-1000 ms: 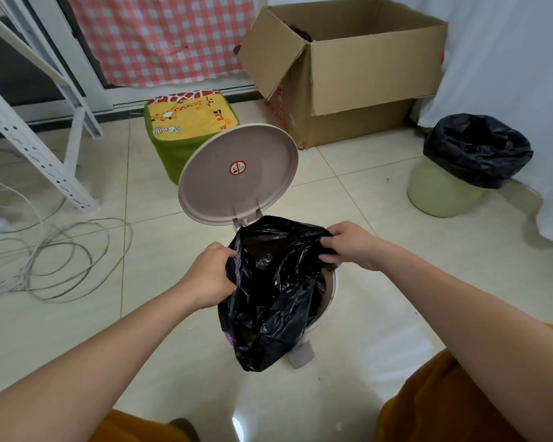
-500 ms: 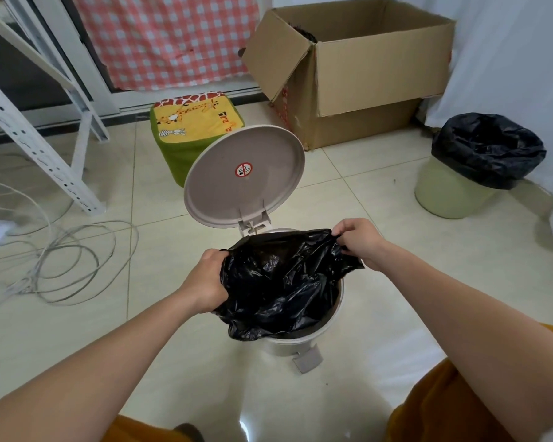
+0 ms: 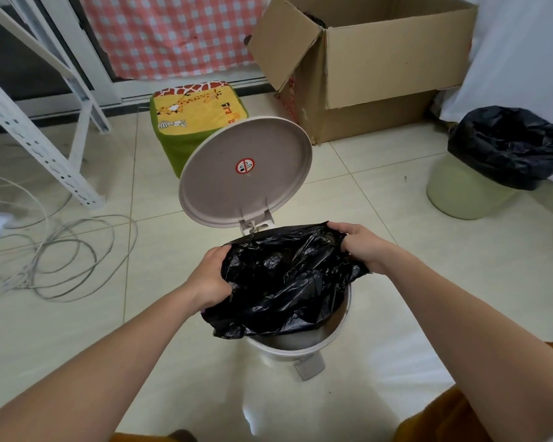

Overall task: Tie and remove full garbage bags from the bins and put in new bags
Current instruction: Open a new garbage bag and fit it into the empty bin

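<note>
A beige pedal bin stands on the tiled floor in front of me, its round lid tilted up and open. A crumpled black garbage bag is spread over the bin's mouth, sagging over the left rim. My left hand grips the bag's left edge. My right hand grips its far right edge. The bag is stretched wide between both hands. The bin's front rim and foot pedal show below the bag.
A pale green bin lined with a black bag stands at the right. Behind are an open cardboard box and a green-yellow cushioned stool. Loose grey cables and a white metal rack leg lie to the left.
The bag hung bunched and lifted above the bin a second ago. Both hands have since moved apart and down, spreading the bag open across the bin's mouth.
</note>
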A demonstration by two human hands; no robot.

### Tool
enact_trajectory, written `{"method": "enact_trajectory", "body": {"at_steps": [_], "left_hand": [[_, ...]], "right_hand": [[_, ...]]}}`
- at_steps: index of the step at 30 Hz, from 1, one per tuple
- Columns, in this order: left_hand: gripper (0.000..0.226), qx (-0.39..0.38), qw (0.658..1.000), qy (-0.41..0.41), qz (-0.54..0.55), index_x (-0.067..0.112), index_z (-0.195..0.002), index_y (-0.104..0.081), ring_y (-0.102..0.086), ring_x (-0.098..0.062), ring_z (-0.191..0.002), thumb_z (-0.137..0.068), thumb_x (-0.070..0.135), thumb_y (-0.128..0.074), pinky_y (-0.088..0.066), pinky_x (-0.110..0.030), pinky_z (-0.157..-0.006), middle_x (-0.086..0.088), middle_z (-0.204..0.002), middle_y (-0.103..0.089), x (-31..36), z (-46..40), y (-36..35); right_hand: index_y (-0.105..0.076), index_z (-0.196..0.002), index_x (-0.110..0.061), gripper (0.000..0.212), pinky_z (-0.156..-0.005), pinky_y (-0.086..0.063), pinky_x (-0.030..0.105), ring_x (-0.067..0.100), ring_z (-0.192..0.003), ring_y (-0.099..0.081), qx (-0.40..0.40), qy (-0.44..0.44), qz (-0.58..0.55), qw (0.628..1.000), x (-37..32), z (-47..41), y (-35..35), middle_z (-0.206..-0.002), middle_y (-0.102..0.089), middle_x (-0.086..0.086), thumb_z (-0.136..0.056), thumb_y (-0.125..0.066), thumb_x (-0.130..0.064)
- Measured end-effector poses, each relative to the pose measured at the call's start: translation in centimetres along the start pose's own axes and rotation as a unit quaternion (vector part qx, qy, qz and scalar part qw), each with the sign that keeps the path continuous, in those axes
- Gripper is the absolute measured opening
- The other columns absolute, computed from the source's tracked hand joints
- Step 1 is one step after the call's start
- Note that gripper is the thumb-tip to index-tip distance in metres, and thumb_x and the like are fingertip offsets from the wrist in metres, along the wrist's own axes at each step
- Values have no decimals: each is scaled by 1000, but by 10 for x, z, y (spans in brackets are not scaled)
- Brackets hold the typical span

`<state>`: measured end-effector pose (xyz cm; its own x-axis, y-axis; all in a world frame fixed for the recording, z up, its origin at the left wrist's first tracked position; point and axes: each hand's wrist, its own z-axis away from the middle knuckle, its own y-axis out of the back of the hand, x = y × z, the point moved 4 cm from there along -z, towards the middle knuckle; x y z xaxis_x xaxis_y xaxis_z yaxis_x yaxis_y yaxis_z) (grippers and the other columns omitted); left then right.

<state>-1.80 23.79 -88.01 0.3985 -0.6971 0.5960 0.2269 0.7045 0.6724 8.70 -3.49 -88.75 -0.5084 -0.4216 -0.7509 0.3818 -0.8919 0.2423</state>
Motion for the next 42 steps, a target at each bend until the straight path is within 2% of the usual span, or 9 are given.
{"method": "enact_trajectory", "body": {"at_steps": [8, 13, 16, 24, 27, 34, 35, 38, 42], "left_hand": [[46, 1, 997, 16, 81, 17, -124, -63, -60, -20, -94, -82, -4, -60, -52, -29, -75, 1, -112, -55, -7, -4, 0], [38, 95, 965, 36, -240, 22, -118, -62, -31, -25, -103, -82, 12, -59, -36, -32, -85, -1, -107, -26, 3, 6, 14], [28, 140, 956, -66, -249, 20, -114, -62, -33, -23, -101, -86, 17, -59, -36, -32, -84, 0, -101, -28, 22, 18, 10], [40, -113, 972, -189, -81, 29, -128, -60, -53, -6, -107, -95, 49, -49, -32, -7, -84, 13, -106, -53, 51, 72, -50], [65, -118, 969, -181, -123, 30, -138, -48, -48, -7, -118, -85, 66, -53, -37, -21, -98, 12, -126, -50, 56, 85, -65], [45, -24, 976, -179, -119, 28, -136, -52, -59, -17, -111, -94, 12, -52, -50, -33, -93, 5, -133, -56, 67, 103, -75], [45, -14, 978, -181, -106, 29, -135, -53, -60, -18, -108, -93, 12, -51, -50, -31, -91, 4, -130, -58, 67, 105, -77], [47, -12, 980, -186, -64, 30, -137, -50, -61, -23, -105, -93, 13, -53, -43, -21, -79, -1, -120, -62, 64, 110, -87], [48, -30, 982, -181, -51, 33, -135, -51, -62, -22, -103, -92, 12, -52, -39, -19, -74, -1, -115, -63, 57, 114, -99]], "right_hand": [[-45, -142, -28, 70, -58, -59, 36, 29, -92, -64, -23, -61, 30, 997, 4, -6, -2, -123, -57, 12, -86, -25, 9], [-59, -129, -14, 57, -78, -57, 43, 26, -103, -62, -10, -54, 59, 997, 7, -5, 6, -121, -62, 13, -86, -30, 11], [-66, -118, -12, 46, -68, -52, 29, 19, -93, -59, 28, -26, 45, 998, 4, -1, 13, -115, -64, 10, -88, -39, 9], [-65, -112, -11, 35, -84, -53, 30, 25, -93, -63, 103, 50, 111, 987, -10, 32, 18, -115, -65, 12, -88, -44, 3], [-61, -110, -15, 25, -94, -50, 39, 32, -110, -59, 131, 16, 214, 968, -13, 54, 20, -119, -62, 10, -88, -50, -9], [-47, -110, 16, 29, -70, -48, 33, 23, -75, -50, 100, -15, 103, 990, 14, 85, -3, -83, -54, 12, -93, -50, -8], [-44, -79, -16, 19, -73, -49, 35, 23, -74, -50, 100, -1, 84, 991, 16, 88, -6, -81, -53, 12, -93, -50, -4], [-63, -93, 8, 17, -87, -55, 34, 29, -84, -63, 41, 5, 89, 995, 26, 94, -20, -91, -62, 26, -94, -48, 1], [-62, -108, -5, 17, -61, -51, 20, 17, -67, -58, 2, 3, 99, 995, 35, 104, -30, -94, -63, 14, -96, -50, -4]]}}
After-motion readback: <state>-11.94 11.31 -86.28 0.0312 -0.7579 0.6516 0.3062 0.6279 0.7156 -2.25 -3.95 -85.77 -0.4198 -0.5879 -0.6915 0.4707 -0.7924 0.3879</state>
